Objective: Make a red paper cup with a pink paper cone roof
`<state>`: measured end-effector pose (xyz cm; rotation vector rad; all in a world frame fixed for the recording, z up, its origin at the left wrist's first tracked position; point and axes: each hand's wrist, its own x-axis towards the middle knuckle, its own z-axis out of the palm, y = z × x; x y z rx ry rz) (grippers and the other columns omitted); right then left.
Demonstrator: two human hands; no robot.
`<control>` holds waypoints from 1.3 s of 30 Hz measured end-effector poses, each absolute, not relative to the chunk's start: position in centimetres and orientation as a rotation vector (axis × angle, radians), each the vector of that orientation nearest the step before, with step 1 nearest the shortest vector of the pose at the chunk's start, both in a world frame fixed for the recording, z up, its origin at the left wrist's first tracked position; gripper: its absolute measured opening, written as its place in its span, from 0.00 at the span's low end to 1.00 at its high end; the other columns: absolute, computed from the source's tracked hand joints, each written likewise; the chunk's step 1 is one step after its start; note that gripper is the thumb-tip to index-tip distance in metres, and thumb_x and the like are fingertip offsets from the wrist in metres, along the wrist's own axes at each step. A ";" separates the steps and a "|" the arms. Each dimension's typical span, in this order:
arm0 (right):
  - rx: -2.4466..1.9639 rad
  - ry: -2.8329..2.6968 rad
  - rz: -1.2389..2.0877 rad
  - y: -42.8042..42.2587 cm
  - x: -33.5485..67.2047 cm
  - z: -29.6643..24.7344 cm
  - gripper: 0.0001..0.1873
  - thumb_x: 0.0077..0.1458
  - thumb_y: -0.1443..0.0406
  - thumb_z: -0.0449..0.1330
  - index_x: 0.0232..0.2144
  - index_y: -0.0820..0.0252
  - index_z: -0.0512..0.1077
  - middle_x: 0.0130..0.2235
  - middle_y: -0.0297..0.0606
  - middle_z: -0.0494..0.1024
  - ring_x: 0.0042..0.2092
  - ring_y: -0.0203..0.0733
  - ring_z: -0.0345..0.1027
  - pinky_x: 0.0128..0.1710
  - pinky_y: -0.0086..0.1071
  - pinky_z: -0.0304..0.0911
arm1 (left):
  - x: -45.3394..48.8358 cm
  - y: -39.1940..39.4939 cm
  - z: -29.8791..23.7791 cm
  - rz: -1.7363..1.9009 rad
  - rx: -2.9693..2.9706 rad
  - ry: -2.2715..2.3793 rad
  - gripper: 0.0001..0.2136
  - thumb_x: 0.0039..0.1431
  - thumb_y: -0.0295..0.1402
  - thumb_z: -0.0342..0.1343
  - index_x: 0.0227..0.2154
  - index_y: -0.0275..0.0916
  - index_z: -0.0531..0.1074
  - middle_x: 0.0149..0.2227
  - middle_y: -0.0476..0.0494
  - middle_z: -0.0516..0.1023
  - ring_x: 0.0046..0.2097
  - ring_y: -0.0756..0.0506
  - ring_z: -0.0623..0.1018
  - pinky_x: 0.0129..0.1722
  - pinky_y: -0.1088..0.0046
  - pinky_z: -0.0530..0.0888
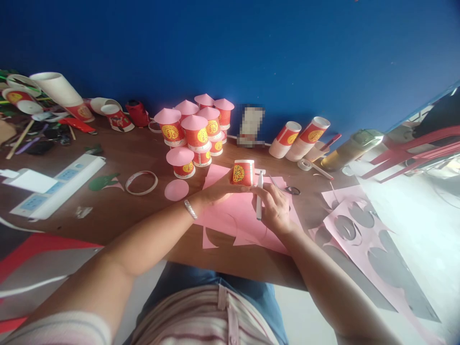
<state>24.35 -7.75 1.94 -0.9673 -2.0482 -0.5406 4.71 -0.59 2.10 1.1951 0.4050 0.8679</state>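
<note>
My left hand is closed round a short red and white paper cup with a gold round print, held above the pink paper. Between the fingers of my right hand is a slim white pen-shaped tool; its exact kind is unclear. It stands nearly upright, close to the cup's right side. Whether its tip touches the cup I cannot tell. A pair of scissors lies just beyond my right hand. A pink paper disc rests left of the pink paper.
Several red cups with pink cone roofs are grouped behind my left hand. Stacked paper cups and a tape roll are at back right. A power strip lies left; cut pink scraps lie right.
</note>
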 end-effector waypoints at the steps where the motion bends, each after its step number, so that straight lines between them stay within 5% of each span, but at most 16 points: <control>1: -0.968 -2.048 -0.527 -7.7 24.3 1.9 0.24 0.60 0.78 0.53 0.54 0.53 0.71 0.35 0.35 0.74 0.34 0.41 0.70 0.33 0.32 0.64 | 4.8 -0.6 2.1 0.857 1.173 0.387 0.20 0.52 0.41 0.75 0.44 0.39 0.78 0.46 0.39 0.81 0.52 0.39 0.79 0.56 0.59 0.74; 6: -0.960 -2.041 -0.466 -7.6 24.3 1.8 0.26 0.59 0.80 0.52 0.55 0.54 0.71 0.34 0.34 0.73 0.32 0.40 0.68 0.31 0.31 0.63 | 5.1 -0.3 1.8 0.837 0.988 0.365 0.21 0.58 0.52 0.67 0.40 0.38 0.78 0.45 0.39 0.82 0.55 0.37 0.79 0.58 0.58 0.74; 15: -0.932 -2.034 -0.316 -7.3 24.0 1.1 0.15 0.64 0.74 0.57 0.51 0.55 0.71 0.38 0.38 0.78 0.37 0.42 0.74 0.34 0.32 0.68 | 4.5 0.2 1.0 0.984 1.041 0.473 0.15 0.62 0.47 0.63 0.34 0.38 0.75 0.36 0.46 0.80 0.42 0.45 0.79 0.51 0.63 0.76; 26: -1.112 -1.941 -0.172 -6.3 24.8 -0.2 0.12 0.66 0.69 0.55 0.50 0.54 0.71 0.42 0.40 0.81 0.40 0.44 0.78 0.39 0.37 0.74 | 4.2 0.5 0.9 0.782 0.833 0.285 0.23 0.55 0.39 0.63 0.52 0.32 0.78 0.46 0.32 0.85 0.51 0.32 0.83 0.59 0.49 0.73; 39: -1.291 -1.969 -0.075 -6.0 24.7 -0.6 0.15 0.65 0.68 0.56 0.53 0.58 0.72 0.46 0.47 0.81 0.45 0.49 0.78 0.46 0.43 0.75 | 3.8 1.1 0.9 0.742 0.892 0.305 0.27 0.51 0.40 0.64 0.53 0.32 0.76 0.46 0.31 0.85 0.50 0.31 0.83 0.55 0.50 0.74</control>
